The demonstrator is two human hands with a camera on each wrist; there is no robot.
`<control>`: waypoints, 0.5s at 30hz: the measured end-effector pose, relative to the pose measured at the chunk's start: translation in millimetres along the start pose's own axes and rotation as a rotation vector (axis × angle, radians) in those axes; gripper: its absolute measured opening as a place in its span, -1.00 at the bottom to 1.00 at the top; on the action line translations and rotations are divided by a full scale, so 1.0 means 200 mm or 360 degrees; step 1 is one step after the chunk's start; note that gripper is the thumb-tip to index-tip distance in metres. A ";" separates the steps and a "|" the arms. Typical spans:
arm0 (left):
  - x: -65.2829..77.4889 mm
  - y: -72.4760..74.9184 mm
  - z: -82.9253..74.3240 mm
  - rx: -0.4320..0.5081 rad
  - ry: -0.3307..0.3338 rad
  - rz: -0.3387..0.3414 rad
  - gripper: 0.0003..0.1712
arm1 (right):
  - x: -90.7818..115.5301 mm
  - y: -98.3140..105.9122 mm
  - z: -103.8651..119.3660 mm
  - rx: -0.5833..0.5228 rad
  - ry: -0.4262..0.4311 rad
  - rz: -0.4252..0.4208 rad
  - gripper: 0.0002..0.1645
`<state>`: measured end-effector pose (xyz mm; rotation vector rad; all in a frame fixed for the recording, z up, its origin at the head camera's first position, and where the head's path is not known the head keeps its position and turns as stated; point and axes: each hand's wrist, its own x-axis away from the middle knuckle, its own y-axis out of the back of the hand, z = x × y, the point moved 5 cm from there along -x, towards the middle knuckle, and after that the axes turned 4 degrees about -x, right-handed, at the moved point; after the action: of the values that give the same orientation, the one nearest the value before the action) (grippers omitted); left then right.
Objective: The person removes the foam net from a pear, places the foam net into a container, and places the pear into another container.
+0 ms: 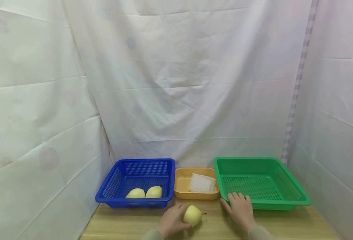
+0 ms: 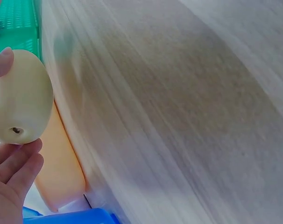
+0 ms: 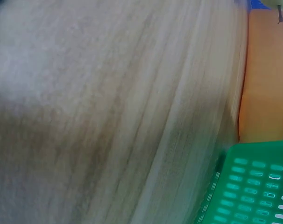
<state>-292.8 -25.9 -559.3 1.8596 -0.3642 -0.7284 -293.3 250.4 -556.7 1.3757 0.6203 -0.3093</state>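
My left hand [image 1: 174, 220] grips a pale yellow pear [image 1: 192, 215] from its left side, in front of the orange tray. The pear's dark stem points right. In the left wrist view the thumb and fingertips hold the same pear [image 2: 22, 95], its blossom end showing. My right hand [image 1: 241, 209] rests at the near left corner of the green basket [image 1: 287, 202], fingers reaching over its rim; the right wrist view leaves this hand out. Two more pears [image 1: 154, 192] lie in the blue basket [image 1: 134, 202] on the left.
Between the baskets stands the orange tray [image 1: 194, 196] with white foam netting [image 1: 202, 183] inside. All three containers stand side by side along the back of the wooden table [image 1: 119, 221]. White cloth [image 1: 194, 83] hangs behind and at both sides.
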 end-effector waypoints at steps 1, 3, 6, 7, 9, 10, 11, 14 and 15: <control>0.00 0.00 0.00 -0.0006 0.0004 -0.0004 -0.15 | 0.00 0.00 0.00 -0.0003 -0.0002 0.0001 -0.58; 0.00 0.01 0.00 -0.0021 0.0015 -0.0006 -0.14 | -0.01 0.00 0.00 -0.0006 0.0000 -0.0008 -0.58; -0.01 0.01 0.01 -0.0034 0.0019 0.0001 -0.14 | -0.01 0.00 -0.01 -0.0009 0.0014 -0.0045 -0.56; -0.01 0.01 0.01 -0.0039 0.0019 0.0007 -0.14 | -0.01 0.00 -0.01 -0.0011 0.0021 -0.0058 -0.55; -0.01 0.01 0.01 -0.0041 0.0014 0.0021 -0.14 | -0.01 0.00 -0.02 -0.0015 0.0031 -0.0081 -0.53; -0.01 0.01 0.02 -0.0040 0.0012 0.0027 -0.15 | -0.01 -0.01 -0.02 -0.0016 0.0034 -0.0088 -0.52; -0.01 0.01 0.02 -0.0041 0.0006 0.0032 -0.15 | -0.01 -0.01 -0.02 -0.0019 0.0036 -0.0093 -0.51; 0.00 0.02 0.02 -0.0036 -0.0003 0.0037 -0.16 | -0.01 -0.02 -0.02 -0.0020 0.0041 -0.0106 -0.49; 0.00 0.02 0.02 -0.0034 -0.0004 0.0033 -0.16 | -0.01 -0.02 -0.02 -0.0021 0.0044 -0.0114 -0.49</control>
<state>-295.8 -31.3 -556.0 1.8325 -0.3755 -0.7176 -298.2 252.8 -559.6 1.3493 0.6943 -0.3434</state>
